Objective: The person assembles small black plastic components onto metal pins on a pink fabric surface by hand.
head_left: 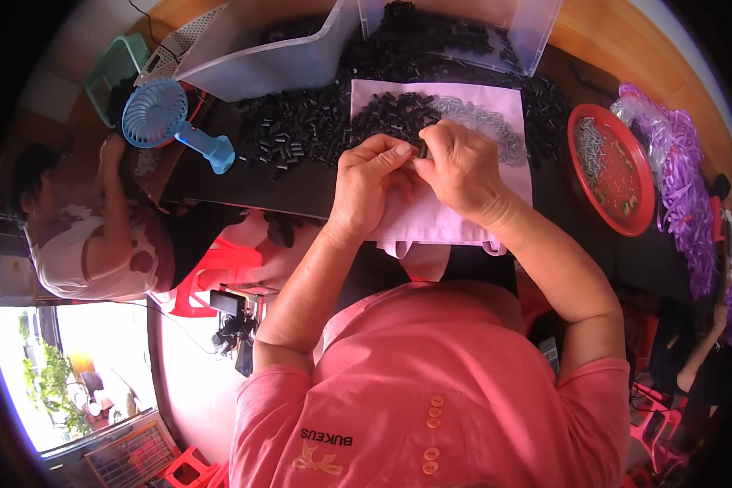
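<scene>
My left hand (368, 180) and my right hand (464, 169) meet over a pink cloth bag (455, 226) laid flat on the dark table. The fingers of both are pinched together. A small black cylindrical piece (422, 150) shows between the fingertips, in the right hand's grip. Whatever the left thumb and fingers pinch beside it is too small and covered to make out. Just beyond the hands, a heap of black cylindrical pieces (386, 116) lies on the bag. To its right spreads a pile of small silvery pieces (492, 126).
Translucent plastic bins (293, 67) stand at the back among many loose black pieces (281, 134). At left lies a blue handheld fan (159, 114). A red tray (644, 207) holds silvery bits, beside purple ribbons (685, 175). Another person (98, 236) sits at the left.
</scene>
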Action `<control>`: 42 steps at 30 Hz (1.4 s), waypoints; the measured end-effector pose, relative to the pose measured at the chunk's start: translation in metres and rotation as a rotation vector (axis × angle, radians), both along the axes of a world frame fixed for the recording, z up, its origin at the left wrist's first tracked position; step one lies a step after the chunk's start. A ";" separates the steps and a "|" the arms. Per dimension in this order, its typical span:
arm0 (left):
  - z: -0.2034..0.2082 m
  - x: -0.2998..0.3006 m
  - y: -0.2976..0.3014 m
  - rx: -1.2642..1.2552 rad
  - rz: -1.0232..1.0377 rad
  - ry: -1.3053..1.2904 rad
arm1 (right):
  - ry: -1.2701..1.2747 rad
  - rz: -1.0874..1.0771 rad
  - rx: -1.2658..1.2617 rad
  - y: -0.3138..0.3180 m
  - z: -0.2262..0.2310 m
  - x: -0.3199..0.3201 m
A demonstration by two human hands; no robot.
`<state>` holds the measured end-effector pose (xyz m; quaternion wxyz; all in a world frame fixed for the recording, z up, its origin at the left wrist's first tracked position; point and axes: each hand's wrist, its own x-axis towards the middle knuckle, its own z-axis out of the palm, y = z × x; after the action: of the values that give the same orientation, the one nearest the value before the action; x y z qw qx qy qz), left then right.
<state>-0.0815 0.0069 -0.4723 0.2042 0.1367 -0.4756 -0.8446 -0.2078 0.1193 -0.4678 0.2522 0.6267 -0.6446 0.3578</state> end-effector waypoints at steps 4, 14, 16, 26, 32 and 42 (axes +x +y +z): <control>0.003 -0.001 0.002 -0.057 0.015 -0.022 | -0.008 0.011 0.005 0.001 0.002 -0.001; 0.010 -0.007 0.016 -0.140 0.071 -0.072 | 0.003 0.026 -0.063 0.002 0.000 -0.004; 0.019 -0.010 0.011 -0.226 0.069 -0.097 | -0.067 0.110 -0.108 -0.002 -0.001 -0.008; 0.153 -0.032 -0.148 -1.237 0.725 -0.315 | -0.707 -0.001 -0.242 0.004 0.017 -0.056; 0.150 0.003 -0.012 -0.727 -0.071 0.013 | -0.611 -0.191 0.045 0.007 0.007 -0.066; 0.163 0.027 0.081 -0.238 -1.299 0.528 | 0.043 -0.220 0.198 -0.001 -0.005 -0.059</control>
<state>-0.0544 0.0879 -0.3090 -0.2186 -0.4068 -0.4846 -0.7429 -0.2671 0.1183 -0.4733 0.2407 0.5816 -0.7359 0.2493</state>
